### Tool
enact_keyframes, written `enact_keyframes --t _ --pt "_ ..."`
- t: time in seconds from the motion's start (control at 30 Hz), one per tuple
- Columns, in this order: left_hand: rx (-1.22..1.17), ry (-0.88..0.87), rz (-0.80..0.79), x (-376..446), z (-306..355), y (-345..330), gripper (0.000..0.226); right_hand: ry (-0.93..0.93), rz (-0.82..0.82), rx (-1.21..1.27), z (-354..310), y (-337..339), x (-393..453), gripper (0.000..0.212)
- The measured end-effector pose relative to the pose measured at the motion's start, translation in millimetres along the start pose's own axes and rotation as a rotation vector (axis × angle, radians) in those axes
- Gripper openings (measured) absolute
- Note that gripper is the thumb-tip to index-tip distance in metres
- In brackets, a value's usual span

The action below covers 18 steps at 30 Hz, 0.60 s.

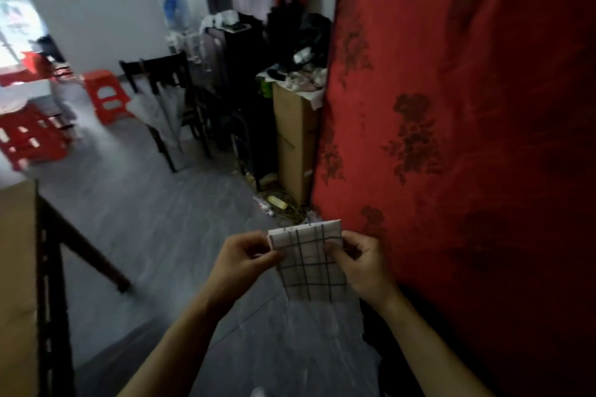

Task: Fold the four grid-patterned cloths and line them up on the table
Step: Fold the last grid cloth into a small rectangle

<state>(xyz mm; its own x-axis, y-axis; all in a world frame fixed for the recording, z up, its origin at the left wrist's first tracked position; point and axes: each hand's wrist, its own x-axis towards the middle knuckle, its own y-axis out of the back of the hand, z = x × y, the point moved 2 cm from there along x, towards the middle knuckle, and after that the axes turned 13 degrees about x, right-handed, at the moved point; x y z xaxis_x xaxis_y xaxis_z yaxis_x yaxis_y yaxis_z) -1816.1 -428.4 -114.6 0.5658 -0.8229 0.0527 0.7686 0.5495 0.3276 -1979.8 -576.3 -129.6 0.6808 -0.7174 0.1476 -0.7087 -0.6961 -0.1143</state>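
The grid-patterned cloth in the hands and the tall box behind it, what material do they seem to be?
The grid-patterned cloth, pinched by the left hand and right hand, looks like thin matte woven fabric: it folds in layers and hangs limp. The tall box looks like plain brown cardboard, dull, with open flaps.

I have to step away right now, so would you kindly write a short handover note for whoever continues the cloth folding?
Left hand: pinches the left edge of the grid-patterned cloth.
Right hand: pinches its right edge.
Cloth: held in mid-air between both hands, above the floor, beside the red patterned panel; already folded small.
Table: only its edge shows at the left; no other cloths in view.
Done: this cloth looks folded.
Left: set it on the table; the state of the other three cannot be told.
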Motion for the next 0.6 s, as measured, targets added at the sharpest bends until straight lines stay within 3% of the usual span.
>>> enact_keyframes --t 0.17,0.4,0.6 --pt "-0.055 0.009 0.111 50 -29 25 0.02 0.006 -0.091 -0.045 15 -42 75 0.015" --pt "-0.019 0.059 0.327 145 -68 90 0.002 0.03 -0.206 -0.226 29 -95 191 0.011" --pt "0.044 0.124 0.427 201 -94 145 0.007 -0.01 -0.211 -0.229 62 -146 279 0.009"
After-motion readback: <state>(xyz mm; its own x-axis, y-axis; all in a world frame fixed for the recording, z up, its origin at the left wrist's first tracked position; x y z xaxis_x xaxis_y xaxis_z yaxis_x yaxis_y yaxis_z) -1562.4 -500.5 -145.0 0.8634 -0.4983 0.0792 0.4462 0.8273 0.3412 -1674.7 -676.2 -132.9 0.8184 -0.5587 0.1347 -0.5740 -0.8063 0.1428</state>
